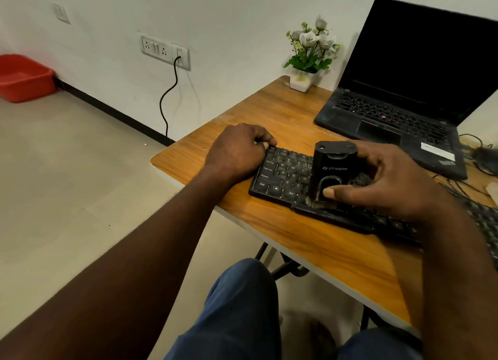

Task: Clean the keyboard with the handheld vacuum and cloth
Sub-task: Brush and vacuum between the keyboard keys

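Blue-trousered knees (242,319) at 6 o'clock, bare forearms reaching up past them. Keyboard (280,176) lies right of centre, near the table's (323,249) front edge. Handheld vacuum (332,168) stands upright on the keys, brush end down. Right hand (390,187) grips it, thumb in front, fingers behind. Left hand (237,152) curls over the keyboard's 10 o'clock corner, steadying it.

Judged: vacuuming under way, wiping not yet begun. Cloth not surely seen; a dark crumpled thing by the right fingers may be it.

Wood-grain top. Open laptop (398,90), dark screen, 2 o'clock. Potted flowers (310,55), 1 o'clock. Wall socket (164,50), 11 o'clock. Red tub (24,77) on the floor, 10 o'clock.
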